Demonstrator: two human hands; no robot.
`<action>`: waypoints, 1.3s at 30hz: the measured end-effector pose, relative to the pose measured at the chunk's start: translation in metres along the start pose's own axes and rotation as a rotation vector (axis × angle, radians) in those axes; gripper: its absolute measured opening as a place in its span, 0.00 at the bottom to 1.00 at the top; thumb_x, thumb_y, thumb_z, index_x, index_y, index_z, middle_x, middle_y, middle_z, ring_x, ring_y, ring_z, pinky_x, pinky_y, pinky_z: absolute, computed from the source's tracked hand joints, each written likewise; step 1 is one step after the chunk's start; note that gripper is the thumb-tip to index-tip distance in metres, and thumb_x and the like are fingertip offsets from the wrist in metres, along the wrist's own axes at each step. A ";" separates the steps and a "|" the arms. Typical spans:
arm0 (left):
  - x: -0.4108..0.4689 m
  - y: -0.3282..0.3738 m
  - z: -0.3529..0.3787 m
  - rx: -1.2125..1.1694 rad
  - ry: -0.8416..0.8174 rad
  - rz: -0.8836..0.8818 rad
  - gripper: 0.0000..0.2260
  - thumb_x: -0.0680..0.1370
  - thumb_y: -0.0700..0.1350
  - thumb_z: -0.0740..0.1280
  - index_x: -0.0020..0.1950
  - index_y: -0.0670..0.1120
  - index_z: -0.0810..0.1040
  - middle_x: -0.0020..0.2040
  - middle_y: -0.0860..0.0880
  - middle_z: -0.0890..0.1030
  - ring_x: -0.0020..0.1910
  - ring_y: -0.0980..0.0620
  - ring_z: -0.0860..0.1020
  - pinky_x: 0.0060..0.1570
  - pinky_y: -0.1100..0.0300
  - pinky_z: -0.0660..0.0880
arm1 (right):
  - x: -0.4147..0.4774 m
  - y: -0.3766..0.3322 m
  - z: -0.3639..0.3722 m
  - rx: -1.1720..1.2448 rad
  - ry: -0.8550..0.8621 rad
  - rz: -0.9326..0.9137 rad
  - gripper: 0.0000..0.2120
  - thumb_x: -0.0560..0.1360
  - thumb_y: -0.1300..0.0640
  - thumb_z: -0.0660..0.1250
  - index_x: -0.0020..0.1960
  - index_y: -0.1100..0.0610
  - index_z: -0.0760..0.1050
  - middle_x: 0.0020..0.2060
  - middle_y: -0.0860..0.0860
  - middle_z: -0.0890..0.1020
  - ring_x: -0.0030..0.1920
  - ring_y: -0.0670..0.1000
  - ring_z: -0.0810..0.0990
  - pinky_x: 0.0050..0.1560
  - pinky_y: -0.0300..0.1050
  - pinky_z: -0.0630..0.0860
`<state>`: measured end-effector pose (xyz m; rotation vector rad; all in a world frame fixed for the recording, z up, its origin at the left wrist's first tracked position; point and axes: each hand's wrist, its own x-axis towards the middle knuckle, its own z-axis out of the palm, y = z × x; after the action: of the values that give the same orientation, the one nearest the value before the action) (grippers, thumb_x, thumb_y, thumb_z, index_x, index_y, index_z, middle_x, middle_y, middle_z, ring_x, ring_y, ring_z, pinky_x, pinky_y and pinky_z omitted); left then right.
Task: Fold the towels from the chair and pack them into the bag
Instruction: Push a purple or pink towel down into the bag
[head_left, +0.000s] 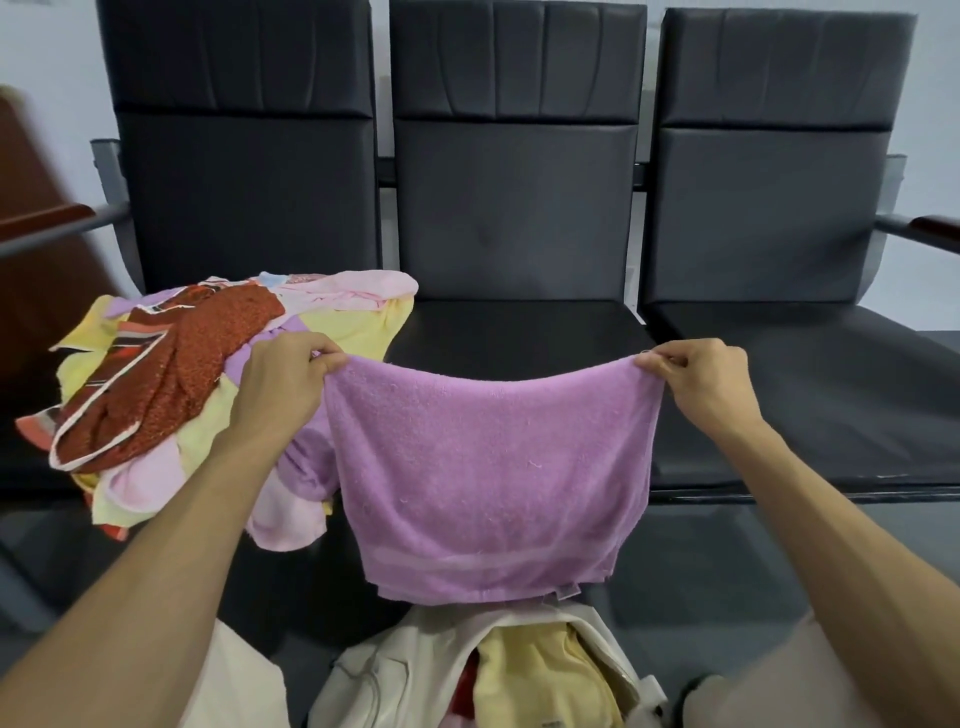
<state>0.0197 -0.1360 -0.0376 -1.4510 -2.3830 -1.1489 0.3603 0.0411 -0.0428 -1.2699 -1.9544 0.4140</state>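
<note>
A row of three black padded seats (519, 332) is seen, joined side by side. On the left seat a loose pile of towels (171, 384) is heaped, red, yellow, pink and purple, spilling over its near edge. On the dark floor (701, 561), nearer, a cream bag (395, 670) is set, with yellow cloth inside.

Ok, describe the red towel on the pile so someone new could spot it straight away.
Start at the row of three black chairs; the leftmost carries a heap of loose towels. On top lies the red towel. It alone is dark rust-red with white edging; its neighbours are pale yellow, pink and lilac.
</note>
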 end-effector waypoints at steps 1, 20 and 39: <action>0.000 0.000 0.000 0.004 -0.002 0.003 0.07 0.78 0.41 0.68 0.52 0.41 0.84 0.46 0.42 0.84 0.41 0.50 0.76 0.47 0.58 0.69 | 0.000 -0.001 0.000 0.014 0.003 0.007 0.08 0.76 0.53 0.70 0.50 0.57 0.85 0.33 0.49 0.82 0.36 0.49 0.78 0.35 0.32 0.70; 0.006 0.008 -0.001 -0.596 -0.244 -0.441 0.08 0.81 0.45 0.64 0.47 0.44 0.80 0.41 0.48 0.83 0.40 0.52 0.82 0.43 0.57 0.71 | 0.008 -0.010 0.003 0.708 -0.039 0.398 0.07 0.77 0.63 0.66 0.41 0.61 0.80 0.37 0.54 0.78 0.36 0.50 0.74 0.36 0.44 0.71; 0.002 0.003 0.003 -0.694 -0.335 -0.548 0.17 0.73 0.30 0.69 0.61 0.38 0.79 0.53 0.36 0.82 0.44 0.47 0.77 0.48 0.57 0.78 | 0.009 -0.004 -0.001 0.565 0.050 0.329 0.12 0.74 0.62 0.68 0.56 0.54 0.82 0.47 0.47 0.83 0.45 0.43 0.79 0.38 0.37 0.74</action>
<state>0.0218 -0.1315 -0.0374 -1.2206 -2.8823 -2.1896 0.3563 0.0474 -0.0360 -1.1984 -1.4328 1.0075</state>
